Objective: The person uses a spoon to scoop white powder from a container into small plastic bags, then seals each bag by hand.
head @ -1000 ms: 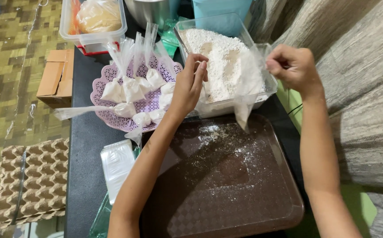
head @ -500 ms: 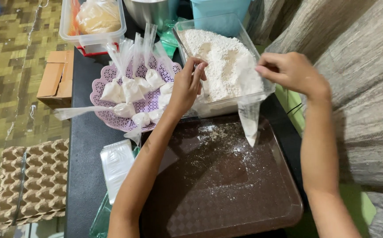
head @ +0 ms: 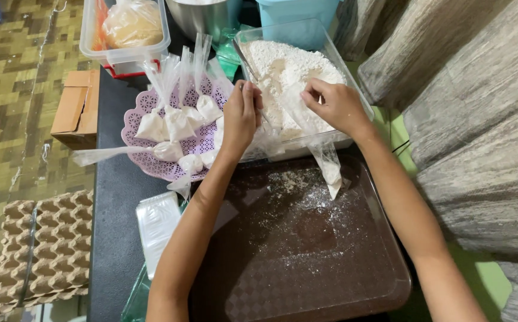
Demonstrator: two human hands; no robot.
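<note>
Dark and narrow, the bench (head: pixel 113 238) carries a brown tray (head: pixel 306 250) dusted with white powder along its near edge. Behind it a clear tub (head: pixel 330 53) holds a heap of white powder (head: pixel 283 71). The left hand (head: pixel 241 113) is closed on a thin handle over the tub; the tool's end is hidden. The right hand (head: pixel 333 104) pinches the mouth of a slim clear bag (head: pixel 329 170) hanging to the tray, with powder in its tip. A lilac perforated basket (head: pixel 145 116) at the left edge holds tied bags. The far containers are cut off.
</note>
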